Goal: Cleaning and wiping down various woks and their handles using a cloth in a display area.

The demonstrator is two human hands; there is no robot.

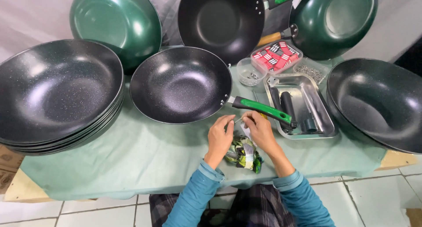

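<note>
Pinching small screw (238,119) between both fingertips: left hand (220,134), right hand (260,131); just below wok's green handle (263,109).

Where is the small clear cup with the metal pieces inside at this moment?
In the head view the clear cup stands right of centre on the green cloth, between the speckled wok and the steel tray.
</note>
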